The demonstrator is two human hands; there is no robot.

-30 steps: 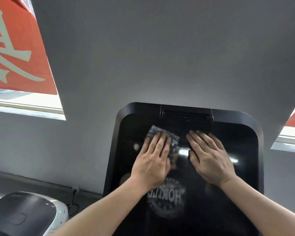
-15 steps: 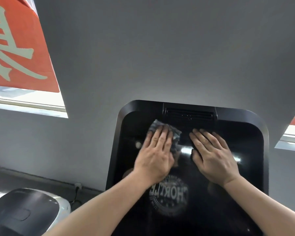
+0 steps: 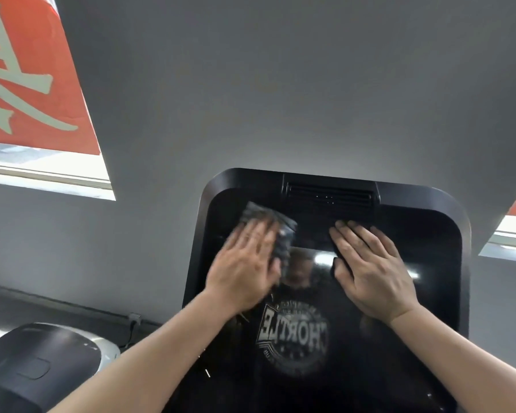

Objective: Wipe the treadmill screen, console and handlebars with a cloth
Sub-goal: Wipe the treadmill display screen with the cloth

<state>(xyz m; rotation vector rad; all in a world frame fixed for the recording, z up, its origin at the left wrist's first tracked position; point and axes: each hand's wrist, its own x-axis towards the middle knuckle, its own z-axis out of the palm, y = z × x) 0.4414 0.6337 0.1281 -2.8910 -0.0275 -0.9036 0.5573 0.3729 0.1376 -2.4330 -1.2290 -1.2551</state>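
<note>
Left hand [image 3: 246,268], motion-blurred, pressing flat with straight fingers on a small dark grey patterned cloth [image 3: 270,226], itself spread on the upper left of the glossy black treadmill screen [image 3: 325,368]. Right hand [image 3: 370,272] also flat and holding nothing, fingers straight and together, palm resting on the glass near the upper middle, fingertips just below the slotted black vent [image 3: 329,198] in the console's top edge. Between the two hands, only a mirrored reflection on the glass. Beyond the console, a plain grey wall [image 3: 280,84], a red banner with pale lettering [image 3: 27,79] over the window at left, and a black-and-silver machine cover [image 3: 42,362] low at left.

Judging progress: wiping under way on the screen's top portion only; lower screen, console surround and handlebars apparently not yet reached, handlebars out of view.

Against half a second back: cloth and left hand shifted leftward towards the screen's edge, now smeared by speed; right hand in much the same place on the glass.
</note>
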